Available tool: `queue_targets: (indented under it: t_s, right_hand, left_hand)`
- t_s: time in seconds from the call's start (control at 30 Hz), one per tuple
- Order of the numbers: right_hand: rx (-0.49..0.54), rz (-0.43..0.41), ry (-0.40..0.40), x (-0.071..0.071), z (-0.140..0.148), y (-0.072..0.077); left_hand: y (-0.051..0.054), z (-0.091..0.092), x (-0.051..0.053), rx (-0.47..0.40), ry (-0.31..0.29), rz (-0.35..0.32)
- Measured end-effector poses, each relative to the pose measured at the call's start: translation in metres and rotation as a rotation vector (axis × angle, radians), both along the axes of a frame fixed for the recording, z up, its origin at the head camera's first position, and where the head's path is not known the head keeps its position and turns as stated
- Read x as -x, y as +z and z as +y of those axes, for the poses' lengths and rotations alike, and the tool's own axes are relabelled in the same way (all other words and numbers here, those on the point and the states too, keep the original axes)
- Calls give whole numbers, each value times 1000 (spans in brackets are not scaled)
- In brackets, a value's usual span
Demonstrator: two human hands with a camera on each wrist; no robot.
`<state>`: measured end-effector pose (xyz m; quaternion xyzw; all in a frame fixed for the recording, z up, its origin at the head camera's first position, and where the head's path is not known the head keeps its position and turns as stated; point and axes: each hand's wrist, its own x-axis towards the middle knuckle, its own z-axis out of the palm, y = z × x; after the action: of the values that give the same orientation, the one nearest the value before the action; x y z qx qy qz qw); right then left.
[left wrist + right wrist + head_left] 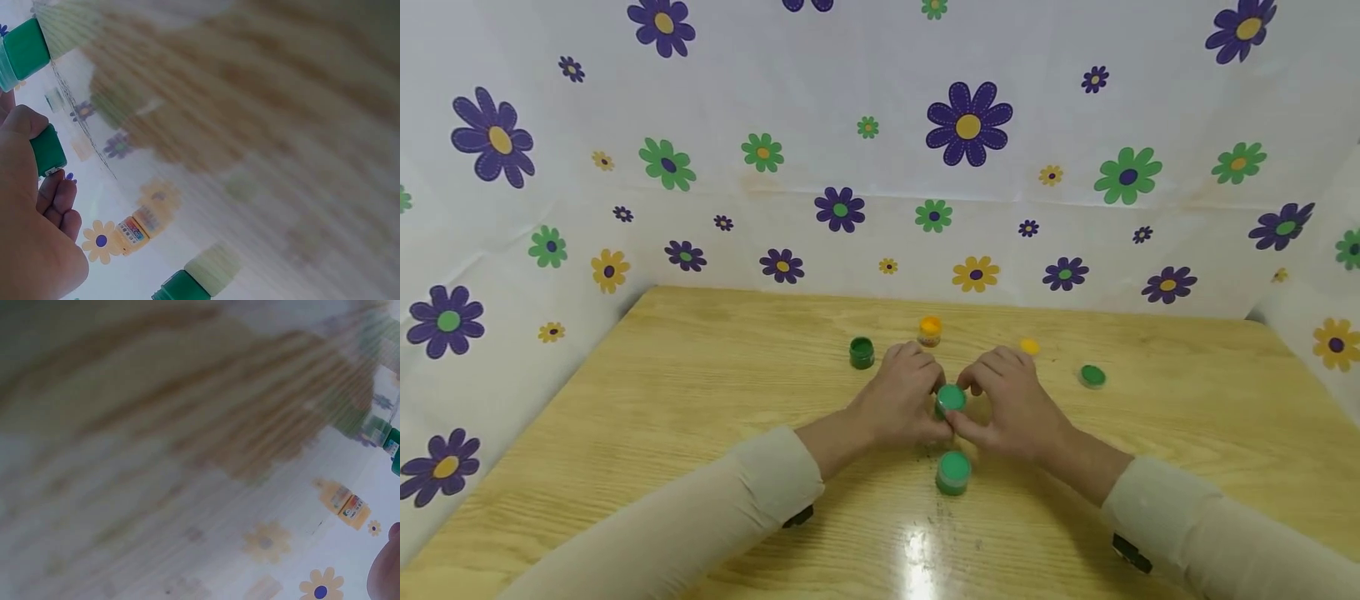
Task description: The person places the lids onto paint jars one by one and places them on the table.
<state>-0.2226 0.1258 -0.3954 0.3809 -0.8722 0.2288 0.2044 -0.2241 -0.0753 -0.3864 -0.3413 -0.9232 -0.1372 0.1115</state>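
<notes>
Between both hands is a small green paint jar (951, 397) with a lighter green top. My left hand (904, 398) grips it from the left, and the left wrist view shows thumb and fingers around the green jar (49, 150). From the right, my right hand (1011, 404) pinches it, thumb at its near edge and index finger curled by its far edge. Only a small part of the right hand (386, 569) shows in its wrist view. Closer to me stands another light green paint jar (953, 473), upright and apart from the hands.
Beyond the hands stand a dark green paint jar (862, 353) and an orange paint jar (929, 332), both seemingly uncovered. An orange lid (1029, 346) and a green lid (1092, 377) lie to the right. Flower-printed cloth (820, 100) surrounds the wooden table (715, 367).
</notes>
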Motion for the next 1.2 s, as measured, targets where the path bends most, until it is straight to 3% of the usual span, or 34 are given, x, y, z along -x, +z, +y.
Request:
queue_targets:
  t_s: [0.47,0.73,0.93,1.2]
  right_hand:
    - [-3,13,-39,-1,-2,0]
    - [-33,-10,-70,-2,-1,2]
    - [-42,-40,-83,-3,-2,2]
    - [0,-58,21,1,-2,-1]
  left_hand:
    - [-2,-1,2,-41,-64,46]
    - [-1,1,2,10,-59,68]
    - [-2,0,1,21,-48,48]
    - [-2,-1,3,-9,-61,7]
